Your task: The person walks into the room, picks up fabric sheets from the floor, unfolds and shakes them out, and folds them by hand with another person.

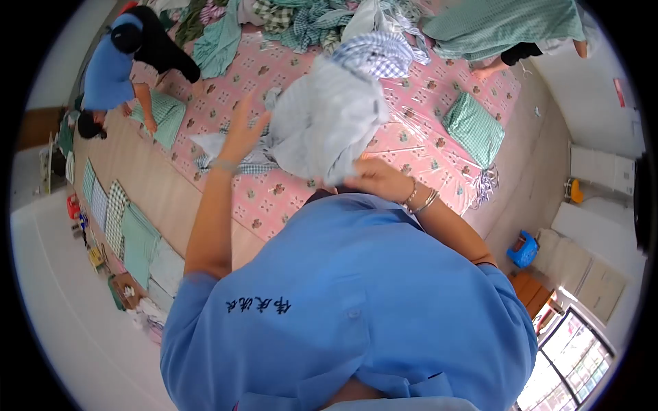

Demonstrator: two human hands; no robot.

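Observation:
A bunched light grey-white cloth (327, 116) is held up in front of my body, slightly smeared by motion. My right hand (381, 180), wearing bracelets at the wrist, has its fingers closed on the cloth's near lower edge. To the left of the cloth, my left hand (245, 135) is raised with its fingers spread, holding nothing. A blue-and-white checked fabric (384, 55) lies just beyond the cloth; whether the two are joined I cannot tell. Below my left hand, a dark checked cloth (259, 164) rests on the pink patterned covering (267, 209).
A heap of mixed fabrics (308, 20) lies at the back. Green checked folded cloth (474, 129) sits at right. One co-worker (113, 72) bends over cloth at left; another person's arm (504, 60) shows beside a green sheet (507, 27). Folded stacks (137, 236) line the left side.

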